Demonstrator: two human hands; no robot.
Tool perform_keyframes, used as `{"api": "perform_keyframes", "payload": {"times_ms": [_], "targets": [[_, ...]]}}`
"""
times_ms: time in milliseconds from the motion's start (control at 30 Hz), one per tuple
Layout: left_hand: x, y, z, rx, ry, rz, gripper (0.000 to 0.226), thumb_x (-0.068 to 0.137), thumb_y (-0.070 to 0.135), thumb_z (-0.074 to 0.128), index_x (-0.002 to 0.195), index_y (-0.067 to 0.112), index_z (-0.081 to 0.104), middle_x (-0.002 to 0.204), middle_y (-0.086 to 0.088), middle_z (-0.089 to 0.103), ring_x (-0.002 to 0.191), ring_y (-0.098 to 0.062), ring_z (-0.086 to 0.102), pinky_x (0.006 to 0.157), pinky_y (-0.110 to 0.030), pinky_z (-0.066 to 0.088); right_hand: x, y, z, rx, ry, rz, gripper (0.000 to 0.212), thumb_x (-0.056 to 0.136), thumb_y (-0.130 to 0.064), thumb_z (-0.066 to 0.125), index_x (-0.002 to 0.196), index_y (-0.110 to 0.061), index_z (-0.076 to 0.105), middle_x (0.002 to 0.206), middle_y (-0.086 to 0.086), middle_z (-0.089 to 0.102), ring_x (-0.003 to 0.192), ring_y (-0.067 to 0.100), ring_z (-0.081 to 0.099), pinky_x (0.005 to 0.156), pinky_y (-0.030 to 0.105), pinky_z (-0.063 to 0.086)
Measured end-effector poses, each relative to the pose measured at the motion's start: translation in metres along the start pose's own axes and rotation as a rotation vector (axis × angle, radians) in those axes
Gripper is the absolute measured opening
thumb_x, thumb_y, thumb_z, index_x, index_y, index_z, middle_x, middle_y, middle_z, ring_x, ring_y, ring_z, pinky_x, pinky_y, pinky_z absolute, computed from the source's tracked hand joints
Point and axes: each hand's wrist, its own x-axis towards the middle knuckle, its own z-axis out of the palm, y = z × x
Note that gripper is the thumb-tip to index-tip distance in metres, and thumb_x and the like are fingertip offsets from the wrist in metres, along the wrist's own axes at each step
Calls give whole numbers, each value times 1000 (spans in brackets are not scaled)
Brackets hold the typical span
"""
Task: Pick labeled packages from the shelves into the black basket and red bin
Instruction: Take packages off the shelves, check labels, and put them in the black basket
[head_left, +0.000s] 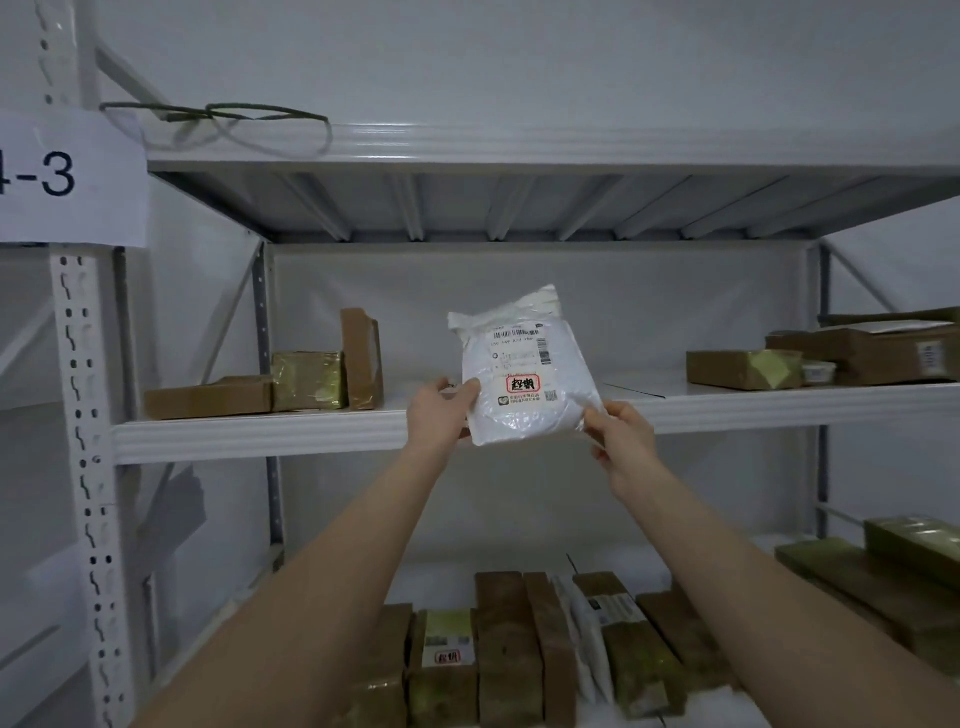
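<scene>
Overhead, white package (524, 371), red-boxed "超朝" stamp (522, 384).

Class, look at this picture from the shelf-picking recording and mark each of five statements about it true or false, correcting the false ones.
1. Both hands hold the white package. True: the left hand and right hand grip its lower corners.
2. The package bears a red-framed stamp. True.
3. The paper sign shows "7-9". False: it shows "-3" after a cut-off digit.
4. The middle shelf holds only white bags. False: brown boxes sit there.
5. The black basket is in view. False: it is not visible.
</scene>
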Motion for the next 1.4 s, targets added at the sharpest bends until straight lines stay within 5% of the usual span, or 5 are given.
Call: {"api": "perform_keyframes", "payload": {"times_ms": [367,733,900,1033,1400], "targets": [[-69,-18,11,-106,-74,-92,24,84,0,67,107,-2,65,85,-8,67,67,-13,64,49,-16,51,-38,23,-48,-215,-215,69,30,86,-20,68,113,-11,58,103,6,67,82,18,67,60,25,53],[-115,-79,6,94,-200,-283,39,81,18,73,115,2,63,105,-12,70,93,-25,68,80,-37,56,-65,84,-68,-320,-234,169,19,89,-13,64,108,-16,60,96,3,70,72,11,68,56,24,55],[-136,-116,-6,130,-138,-342,27,81,12,74,104,-2,69,98,-17,72,92,-33,69,87,-49,54,-78,124,-69,-496,-199,162,21,83,-20,72,99,-23,59,96,0,66,79,17,65,61,27,52],[-153,-151,-19,262,-75,-386,20,80,17,75,97,7,72,85,-5,72,73,-15,67,71,-31,56,-89,165,-62,-600,-238,211,22,84,-20,69,103,-19,59,98,1,65,85,22,67,79,43,57],[-219,-250,-133,438,140,-650,13,81,24,73,88,13,73,81,-2,73,70,-16,68,71,-33,57,-170,273,5,-783,-519,289,9,86,-19,64,84,-25,57,87,-4,64,80,18,64,74,38,55]]}}
